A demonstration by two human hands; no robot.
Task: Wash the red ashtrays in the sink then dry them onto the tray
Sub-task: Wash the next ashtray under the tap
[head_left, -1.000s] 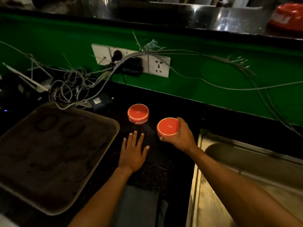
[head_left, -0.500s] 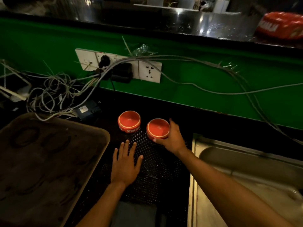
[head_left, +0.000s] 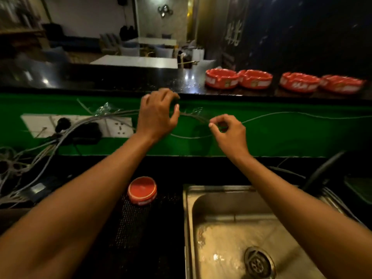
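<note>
Four ashtrays [head_left: 283, 81] on upper counter, beyond both empty hands.

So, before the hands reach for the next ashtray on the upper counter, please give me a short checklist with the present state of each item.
1. Left hand free: ok, fingers loosely curled, holding nothing.
2. Right hand free: cannot tell, its fingertips pinch close to a thin cable.
3. Ashtrays on upper counter within sight: ok, four in a row.
4. Sink unobstructed: ok, basin holds no object.
5. Upside-down ashtray on the mat: ok, clear of both arms.
</note>
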